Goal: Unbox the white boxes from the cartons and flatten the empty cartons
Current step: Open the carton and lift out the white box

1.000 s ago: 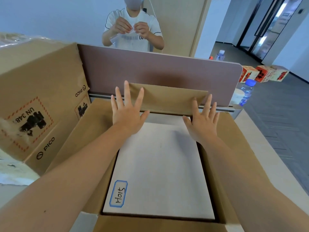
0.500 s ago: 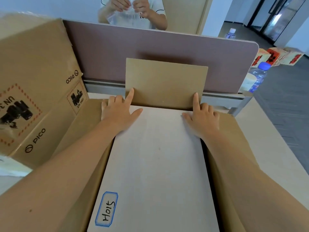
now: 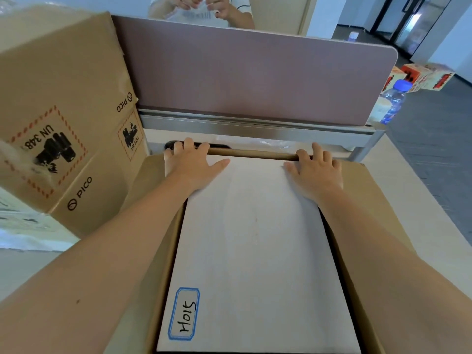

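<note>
Cardboard walls of the open carton [image 3: 362, 200] close tightly around the white box [image 3: 255, 251], which lies flat inside it on the surface [image 3: 408, 190], its long axis running near to far and its blue-bordered label [image 3: 184, 314] at the near left corner. The left hand [image 3: 190, 164] and right hand [image 3: 315, 172] each rest a palm on the box's far end, fingers curled over the far edge and gripping it, thumbs lying on top. The fit looks snug, so pulling up on the far end alone could, I judge, jam the box against the walls or drag the whole carton up with it. A taller PICO carton [image 3: 63, 118] stands just beside on the left, and a water bottle [image 3: 394, 100] stands far right.
</note>
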